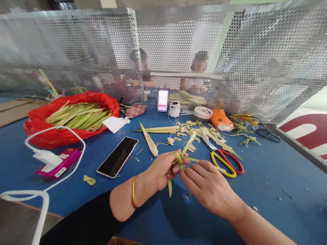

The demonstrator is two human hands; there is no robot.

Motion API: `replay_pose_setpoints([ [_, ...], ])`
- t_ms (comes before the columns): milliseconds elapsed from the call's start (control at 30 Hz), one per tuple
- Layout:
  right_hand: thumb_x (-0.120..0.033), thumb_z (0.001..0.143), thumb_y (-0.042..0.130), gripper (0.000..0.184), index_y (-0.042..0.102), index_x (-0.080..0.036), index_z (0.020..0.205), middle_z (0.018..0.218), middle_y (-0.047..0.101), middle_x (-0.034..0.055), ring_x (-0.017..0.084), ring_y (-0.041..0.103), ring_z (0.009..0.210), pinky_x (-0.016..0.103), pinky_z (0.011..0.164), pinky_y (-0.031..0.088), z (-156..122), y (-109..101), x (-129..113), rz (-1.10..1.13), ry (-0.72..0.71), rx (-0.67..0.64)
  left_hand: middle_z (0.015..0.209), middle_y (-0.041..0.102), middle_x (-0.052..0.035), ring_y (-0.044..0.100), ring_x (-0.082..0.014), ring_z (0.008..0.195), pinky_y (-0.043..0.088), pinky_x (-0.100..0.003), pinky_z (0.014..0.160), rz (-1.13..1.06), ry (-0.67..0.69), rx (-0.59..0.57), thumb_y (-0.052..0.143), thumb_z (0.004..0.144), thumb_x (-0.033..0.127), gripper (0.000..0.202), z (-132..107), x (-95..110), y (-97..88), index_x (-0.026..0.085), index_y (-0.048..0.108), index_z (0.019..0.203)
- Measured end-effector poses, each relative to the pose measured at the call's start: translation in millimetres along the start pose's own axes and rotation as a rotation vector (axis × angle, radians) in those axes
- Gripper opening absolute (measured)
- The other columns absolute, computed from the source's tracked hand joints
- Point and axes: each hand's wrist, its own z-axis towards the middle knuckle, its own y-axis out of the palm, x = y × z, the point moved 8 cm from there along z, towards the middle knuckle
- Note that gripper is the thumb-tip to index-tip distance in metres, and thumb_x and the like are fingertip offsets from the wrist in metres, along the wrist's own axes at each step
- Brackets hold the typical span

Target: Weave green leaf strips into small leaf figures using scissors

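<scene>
In the middle of the blue table [270, 194], which I take as the centre of the clock, both hands meet at one pale green leaf strip [180, 161], folded into a loop. The left hand [162, 168] pinches the strip between thumb and bent fingers beside the fold, probably so that the loop does not spring loose. The right hand [208, 185] has its fingers bent and close together, and the strip's narrow part runs into them; its thumb is hidden, so I cannot tell how firmly it presses.

Between two and three o'clock, the scissors [224, 160] lie with handles toward the person, perhaps for easy taking. At twelve to one o'clock are spread leaf scraps [189, 129], and behind them a white spool [174, 109]. At ten o'clock, a red bag [37, 117] contains many leaves [81, 117], seemingly gathered there as supply. At nine o'clock lies a phone [117, 157].
</scene>
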Motion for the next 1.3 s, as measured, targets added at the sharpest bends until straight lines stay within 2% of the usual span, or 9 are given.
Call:
replay_pose_setpoints([
  [167,-0.013,0.091,0.042,0.023,0.065,-0.014,0.087,0.068,0.059,0.0035,0.019,0.050,0.065,0.038,0.072,0.038,0,4,-1,0.112,0.020,-0.028,0.071,0.066,-0.0032,0.053,-0.0052,0.046,0.039,-0.015,0.041,-0.139,-0.044,0.086,0.057,0.086,0.028,0.020,2,0,-7.3,0.012,0.067,0.090],
  [267,-0.009,0.092,0.041,0.027,0.064,-0.011,0.107,0.078,0.063,0.0053,0.019,0.054,0.071,0.038,0.077,0.039,1,-2,-7,0.105,0.008,0.084,0.074,0.068,-0.0050,0.062,-0.0100,0.057,0.048,-0.018,0.051,-0.122,-0.002,0.100,0.055,0.088,0.030,0.021,1,-2,-5.9,0.013,0.066,0.090],
  [400,-0.010,0.093,0.043,0.023,0.066,-0.016,0.096,0.084,0.064,0.0048,0.020,0.057,0.081,0.040,0.096,0.037,5,11,-15,0.116,-0.017,0.069,0.071,0.065,-0.0029,0.059,-0.0093,0.059,0.046,-0.018,0.056,-0.083,0.011,0.035,0.063,0.083,0.032,0.020,0,-13,5.4,0.012,0.068,0.084],
  [567,-0.010,0.092,0.044,0.023,0.063,-0.018,0.082,0.075,0.063,0.0027,0.018,0.057,0.073,0.039,0.090,0.042,5,11,-10,0.219,0.003,0.113,0.068,0.064,-0.0022,0.055,-0.0091,0.059,0.043,-0.018,0.056,-0.050,0.028,-0.007,0.065,0.079,0.031,0.018,1,-16,12.4,0.013,0.069,0.080],
  [767,-0.021,0.089,0.053,0.011,0.059,-0.020,0.080,0.077,0.065,0.0036,0.017,0.059,0.071,0.031,0.066,0.046,-30,3,64,0.607,0.782,0.398,0.068,0.068,-0.0039,0.064,-0.0136,0.058,0.051,-0.025,0.062,0.146,0.131,-0.019,0.062,0.081,0.040,0.026,-1,-3,12.7,0.014,0.065,0.080],
  [867,-0.033,0.084,0.057,0.018,0.057,-0.020,0.072,0.064,0.060,0.0002,0.016,0.057,0.059,0.027,0.054,0.046,-49,32,85,0.886,1.144,0.312,0.068,0.071,-0.0055,0.067,-0.0156,0.058,0.052,-0.026,0.062,0.224,0.148,-0.026,0.060,0.082,0.041,0.026,-4,0,14.7,0.015,0.064,0.082],
  [967,-0.037,0.077,0.062,0.025,0.051,-0.020,0.063,0.049,0.049,-0.0059,0.011,0.049,0.043,0.024,0.042,0.042,-50,57,86,1.181,1.268,0.156,0.071,0.072,-0.0072,0.068,-0.0144,0.058,0.053,-0.023,0.061,0.271,0.104,-0.067,0.063,0.081,0.038,0.025,-6,-4,18.5,0.014,0.065,0.081],
  [1133,-0.034,0.075,0.065,0.025,0.047,-0.021,0.063,0.047,0.052,-0.0077,0.011,0.051,0.036,0.022,0.037,0.042,-49,60,84,1.257,1.298,-0.019,0.067,0.071,-0.0056,0.066,-0.0122,0.056,0.052,-0.020,0.057,0.233,0.009,-0.016,0.068,0.076,0.027,0.015,-4,-9,9.3,0.013,0.065,0.080],
  [1300,-0.031,0.087,0.056,0.015,0.065,-0.019,0.089,0.081,0.069,0.0011,0.013,0.065,0.060,0.026,0.059,0.053,-24,30,74,1.320,0.849,-0.079,0.065,0.068,-0.0041,0.062,-0.0100,0.053,0.052,-0.020,0.055,0.096,0.020,0.062,0.061,0.079,0.023,0.012,2,-1,-3.3,0.012,0.065,0.074],
])
